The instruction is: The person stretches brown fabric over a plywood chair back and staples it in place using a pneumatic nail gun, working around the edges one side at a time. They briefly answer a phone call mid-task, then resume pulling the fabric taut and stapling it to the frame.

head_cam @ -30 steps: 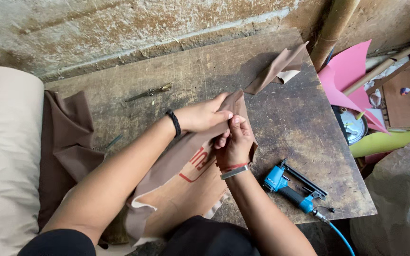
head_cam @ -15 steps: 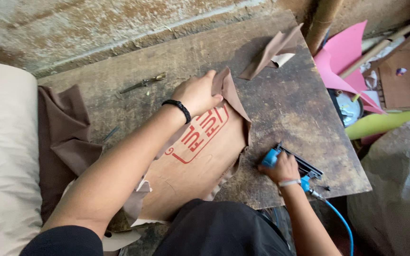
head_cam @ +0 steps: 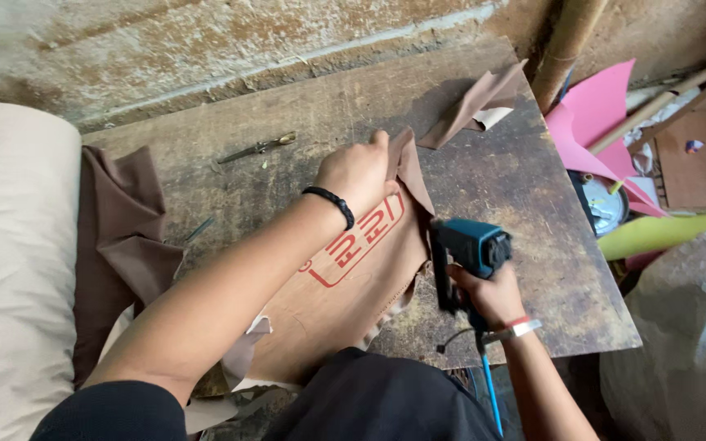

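My left hand (head_cam: pixel 359 172) presses down on the folded brown fabric edge (head_cam: pixel 408 168) at the top corner of a cardboard panel (head_cam: pixel 345 286) with red printing, lying on the worn wooden table (head_cam: pixel 525 204). My right hand (head_cam: pixel 490 296) grips a blue pneumatic staple gun (head_cam: pixel 463 255), raised off the table beside the panel's right edge, its nose close to the fabric-wrapped edge. A blue air hose (head_cam: pixel 490 392) hangs from the gun's handle.
Scissors (head_cam: pixel 256 149) lie at the table's back. A loose brown fabric piece (head_cam: pixel 475 104) rests at the back right, more brown fabric (head_cam: pixel 120 237) drapes at left beside a cream roll (head_cam: pixel 10 269). Pink sheets (head_cam: pixel 594 122), a yellow-green roll (head_cam: pixel 663 233) and clutter fill the right.
My right hand left the panel's fabric corner, reached to the staple gun on the table, and now has lifted it next to the panel's edge. My left hand stays pressing on the corner.
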`<state>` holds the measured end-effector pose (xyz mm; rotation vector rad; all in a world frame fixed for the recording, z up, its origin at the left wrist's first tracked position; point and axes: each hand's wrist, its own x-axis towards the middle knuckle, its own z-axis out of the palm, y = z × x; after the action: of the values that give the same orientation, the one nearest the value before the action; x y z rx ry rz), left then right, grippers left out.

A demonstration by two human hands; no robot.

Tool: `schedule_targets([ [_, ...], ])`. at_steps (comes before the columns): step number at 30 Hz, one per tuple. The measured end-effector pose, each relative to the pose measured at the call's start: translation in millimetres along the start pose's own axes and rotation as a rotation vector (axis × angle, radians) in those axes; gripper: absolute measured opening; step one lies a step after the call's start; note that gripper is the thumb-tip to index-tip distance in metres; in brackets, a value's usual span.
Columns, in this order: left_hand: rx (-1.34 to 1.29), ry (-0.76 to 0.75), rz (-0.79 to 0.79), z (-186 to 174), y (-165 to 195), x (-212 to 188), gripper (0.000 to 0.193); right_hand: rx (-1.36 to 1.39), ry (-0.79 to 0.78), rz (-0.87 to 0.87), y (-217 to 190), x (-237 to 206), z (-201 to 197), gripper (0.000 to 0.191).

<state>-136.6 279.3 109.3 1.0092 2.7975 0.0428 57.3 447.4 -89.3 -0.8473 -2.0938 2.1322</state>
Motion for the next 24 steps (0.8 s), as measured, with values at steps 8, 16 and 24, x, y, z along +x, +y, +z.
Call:
schedule_targets([
  [8, -0.005, 0.167, 0.072, 23.7, -2.5, 4.8, 0.04, -0.016, -0.006, -0.466, -115.7, -26.7, 36.9, 0.026],
  [16, -0.011, 0.129, 0.114, 7.2, -9.4, -1.0, 0.064, -0.067, -0.06, -0.195, -63.6, 4.4, 13.8, 0.025],
  [24, -0.262, 0.108, 0.109, 14.1, -19.0, 28.0, 0.098, -0.963, -0.014, -0.073, 136.7, 67.3, -16.0, 0.078],
])
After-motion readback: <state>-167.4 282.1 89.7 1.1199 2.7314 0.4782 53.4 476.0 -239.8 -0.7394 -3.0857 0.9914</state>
